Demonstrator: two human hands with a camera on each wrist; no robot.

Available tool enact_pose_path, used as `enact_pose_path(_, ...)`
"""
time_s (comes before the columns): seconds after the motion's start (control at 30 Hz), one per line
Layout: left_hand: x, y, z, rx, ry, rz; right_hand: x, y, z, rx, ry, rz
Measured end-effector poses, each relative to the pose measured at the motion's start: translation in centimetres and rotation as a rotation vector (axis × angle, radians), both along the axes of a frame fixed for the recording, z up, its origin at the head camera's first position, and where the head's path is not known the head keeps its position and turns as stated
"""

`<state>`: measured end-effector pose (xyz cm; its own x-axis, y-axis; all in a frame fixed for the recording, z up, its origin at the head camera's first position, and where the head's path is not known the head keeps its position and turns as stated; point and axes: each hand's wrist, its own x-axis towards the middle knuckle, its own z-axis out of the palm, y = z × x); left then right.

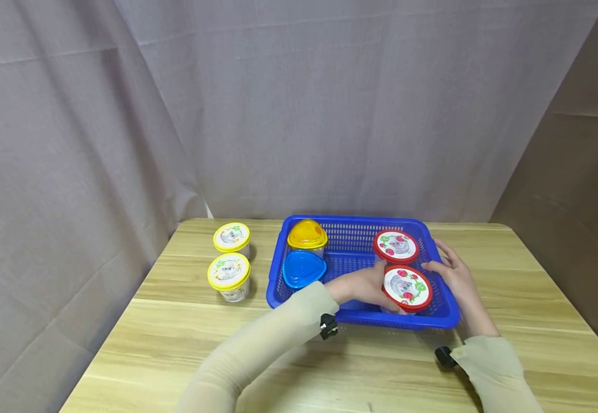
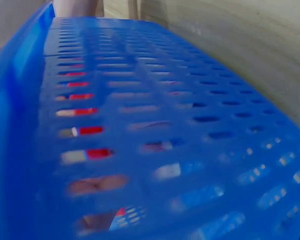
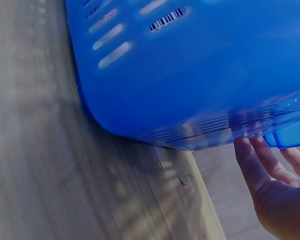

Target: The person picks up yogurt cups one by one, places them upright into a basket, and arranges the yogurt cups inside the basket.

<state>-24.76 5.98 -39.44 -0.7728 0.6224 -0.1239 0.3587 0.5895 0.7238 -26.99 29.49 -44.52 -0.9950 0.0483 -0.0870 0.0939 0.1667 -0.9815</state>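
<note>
Two white tubs with red lids stand in a blue basket (image 1: 361, 219) at its right end. Around the nearer red-lidded tub (image 1: 407, 288) my left hand (image 1: 363, 285) holds on, thumb and fingers on either side. Behind it is the other red-lidded tub (image 1: 396, 246). My right hand (image 1: 456, 281) touches the basket's right rim, thumb reaching over it; in the right wrist view the hand (image 3: 282, 200) has extended fingers against the outside of the basket (image 3: 190, 75). The left wrist view shows the perforated basket wall (image 2: 155, 115), red edges behind its slots; the left hand is mostly hidden there.
A yellow-lidded container (image 1: 307, 235) and a blue-lidded one (image 1: 304, 268) stand at the basket's left end. Two white tubs with yellow lids (image 1: 232, 237) (image 1: 229, 271) are on the wooden table (image 1: 175, 338), left of the basket. A grey curtain (image 1: 299, 115) hangs behind.
</note>
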Motion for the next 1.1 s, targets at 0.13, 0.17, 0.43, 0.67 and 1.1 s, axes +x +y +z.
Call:
enact_pose_path(0.13, 0.3, -0.2, 1.2, -0.064, 0.043, 0.029, 0.0, 0.2, 0.0, -0.003, 0.001, 0.002)
enact_pose_path(0.17, 0.4, -0.3, 1.6, -0.093, 0.063, 0.034, 0.0, 0.2, 0.0, -0.002, 0.000, 0.002)
enact_pose_path(0.43, 0.0, -1.2, 4.7, -0.125, 0.140, 0.041, -0.2, 0.4, 0.1, -0.010, -0.004, 0.001)
enact_pose_path(0.67, -0.9, -2.7, 6.7, -0.109, 0.165, 0.075, -0.2, 0.6, 0.0, -0.021, -0.003, -0.002)
enact_pose_path(1.1, -3.0, -11.8, 11.0, -0.130, 0.217, 0.283, -0.4, 0.5, 0.0, 0.002, 0.014, -0.004)
